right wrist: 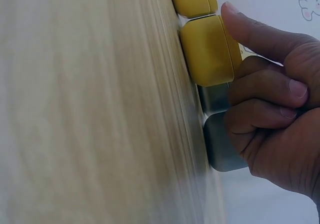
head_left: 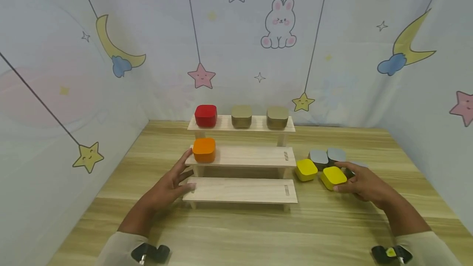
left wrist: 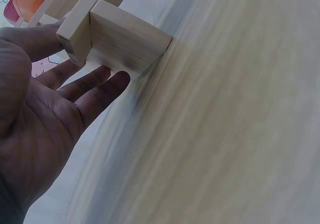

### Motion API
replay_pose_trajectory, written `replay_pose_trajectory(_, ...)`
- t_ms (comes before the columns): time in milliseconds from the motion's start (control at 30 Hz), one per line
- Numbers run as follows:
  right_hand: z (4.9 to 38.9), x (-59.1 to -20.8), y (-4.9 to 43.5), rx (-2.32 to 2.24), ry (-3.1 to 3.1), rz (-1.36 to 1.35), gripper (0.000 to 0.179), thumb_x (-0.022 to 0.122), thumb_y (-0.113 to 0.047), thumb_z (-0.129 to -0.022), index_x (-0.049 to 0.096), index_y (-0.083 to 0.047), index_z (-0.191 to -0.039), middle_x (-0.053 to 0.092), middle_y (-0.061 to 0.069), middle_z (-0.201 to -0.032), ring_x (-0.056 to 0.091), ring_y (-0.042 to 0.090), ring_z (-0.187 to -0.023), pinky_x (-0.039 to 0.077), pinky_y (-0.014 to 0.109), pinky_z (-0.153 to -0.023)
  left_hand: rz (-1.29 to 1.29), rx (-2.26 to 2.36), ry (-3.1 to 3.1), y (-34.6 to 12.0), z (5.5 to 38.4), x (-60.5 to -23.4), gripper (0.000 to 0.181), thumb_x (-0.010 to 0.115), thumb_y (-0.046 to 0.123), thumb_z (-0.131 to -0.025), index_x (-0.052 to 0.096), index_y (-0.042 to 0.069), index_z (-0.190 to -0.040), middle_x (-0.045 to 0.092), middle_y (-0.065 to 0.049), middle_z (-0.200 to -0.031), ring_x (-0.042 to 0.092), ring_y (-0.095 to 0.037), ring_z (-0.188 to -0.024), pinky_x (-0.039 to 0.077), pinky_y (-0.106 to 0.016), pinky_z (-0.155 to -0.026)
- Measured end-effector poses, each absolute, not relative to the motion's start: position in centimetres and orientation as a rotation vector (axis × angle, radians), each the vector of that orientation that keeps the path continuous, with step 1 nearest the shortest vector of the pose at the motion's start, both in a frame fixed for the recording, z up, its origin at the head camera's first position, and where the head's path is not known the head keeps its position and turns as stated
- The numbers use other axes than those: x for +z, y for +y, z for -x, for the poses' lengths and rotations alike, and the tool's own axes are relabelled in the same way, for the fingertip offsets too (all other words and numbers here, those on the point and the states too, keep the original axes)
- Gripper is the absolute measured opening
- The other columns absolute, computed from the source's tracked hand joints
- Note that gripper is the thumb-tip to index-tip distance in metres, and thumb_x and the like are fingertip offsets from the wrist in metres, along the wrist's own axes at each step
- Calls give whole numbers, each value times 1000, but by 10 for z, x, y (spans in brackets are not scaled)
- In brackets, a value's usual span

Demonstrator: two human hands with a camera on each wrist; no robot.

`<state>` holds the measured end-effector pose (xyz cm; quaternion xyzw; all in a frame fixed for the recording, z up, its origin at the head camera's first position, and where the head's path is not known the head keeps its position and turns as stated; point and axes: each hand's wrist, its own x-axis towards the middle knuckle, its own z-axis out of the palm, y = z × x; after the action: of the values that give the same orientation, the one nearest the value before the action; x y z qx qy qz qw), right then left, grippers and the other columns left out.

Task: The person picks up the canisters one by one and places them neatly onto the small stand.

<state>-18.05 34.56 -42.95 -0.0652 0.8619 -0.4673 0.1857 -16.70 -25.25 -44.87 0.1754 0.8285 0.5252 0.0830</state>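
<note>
Pinched in right hand: yellow block; lift clear of grey blocks. Spread loosely, holding nothing, beside shelf: left hand.

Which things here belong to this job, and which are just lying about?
Likely in the job:
yellow rounded-square block at the right hand
other yellow block
three-tier pale wooden stand beside the left hand
rounded red block, orange block, khaki blocks, grey blocks

Apparently just surroundings:
white cartoon-printed cloth backdrop

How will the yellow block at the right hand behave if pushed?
The yellow block probably slides rather than rolls, given its flat sides. Its even, undented shape suggests stiffness. The smooth surface may be slightly slippery.
</note>
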Motion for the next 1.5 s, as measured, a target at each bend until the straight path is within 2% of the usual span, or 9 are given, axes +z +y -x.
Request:
replay_pose_trajectory(400, 184, -435, 344, -1279, 2428, 172, 98, 83, -26, -98, 23, -2, -172, 39, -8, -58, 31, 7, -46, 37, 23, -46, -550, 1574, 2469, -254, 167, -450, 110, 77, 12, -102, 1, 37, -177, 3, -4, -187, 35, -54, -162, 47, -58, -121)
replay_pose_trajectory(600, 182, -439, 344, -1251, 2447, 189, 96, 79, -24, -102, 19, 4, -170, 50, -2, -71, 41, 9, -55, 45, 28, -53, -569, 1572, 2462, -254, 168, -450, 109, 77, 12, -103, 1, 36, -177, 3, -5, -187, 35, -55, -161, 49, -54, -121)
replay_pose_trajectory(833, 183, -443, 345, -1233, 2479, 176, 95, 79, -23, -102, 18, 6, -169, 49, -2, -68, 42, 10, -54, 45, 28, -52, -556, 1567, 2462, -255, 168, -452, 108, 77, 14, -103, 1, 38, -177, 4, -6, -187, 35, -54, -162, 47, -59, -122)
replay_pose_trajectory(1033, 184, -444, 346, -1186, 2515, 161, 96, 79, -27, -103, 18, 7, -169, 67, 11, -91, 60, 18, -74, 53, 31, -64, -558, 1568, 2465, -255, 168, -452, 109, 77, 13, -103, 1, 38, -177, 4, -6, -187, 35, -54, -161, 48, -57, -121)
replay_pose_trajectory(1167, 182, -440, 345, -1175, 2534, 164, 97, 80, -29, -101, 21, 7, -168, 71, 13, -100, 65, 22, -81, 56, 32, -68, -550, 1565, 2467, -254, 168, -451, 109, 77, 13, -102, 1, 39, -177, 4, -6, -187, 35, -54, -162, 49, -55, -120)
replay_pose_trajectory(1300, 179, -434, 342, -1197, 2540, 148, 98, 84, -31, -98, 25, 4, -168, 65, 5, -84, 57, 14, -66, 52, 29, -60, -542, 1575, 2454, -253, 167, -450, 110, 77, 11, -102, 1, 42, -176, 3, -6, -187, 35, -54, -162, 47, -58, -122)
replay_pose_trajectory(1400, 176, -431, 341, -1232, 2536, 150, 99, 85, -30, -97, 25, 4, -168, 52, -2, -68, 41, 9, -53, 44, 27, -51, -542, 1575, 2458, -252, 166, -449, 110, 77, 11, -102, 1, 42, -176, 4, -6, -187, 35, -54, -162, 45, -62, -122)
replay_pose_trajectory(1433, 176, -430, 340, -1248, 2530, 141, 100, 86, -30, -96, 25, 3, -168, 46, -3, -64, 36, 8, -49, 40, 26, -48, -542, 1575, 2460, -252, 166, -448, 110, 77, 11, -102, 1, 42, -176, 4, -6, -187, 36, -54, -161, 44, -62, -123)
replay_pose_trajectory(1500, 175, -428, 340, -1274, 2527, 141, 102, 86, -29, -95, 23, 4, -169, 45, -4, -62, 34, 8, -48, 38, 26, -47, -542, 1571, 2466, -252, 166, -448, 110, 77, 11, -102, 2, 42, -176, 4, -6, -187, 36, -54, -161, 44, -63, -123)
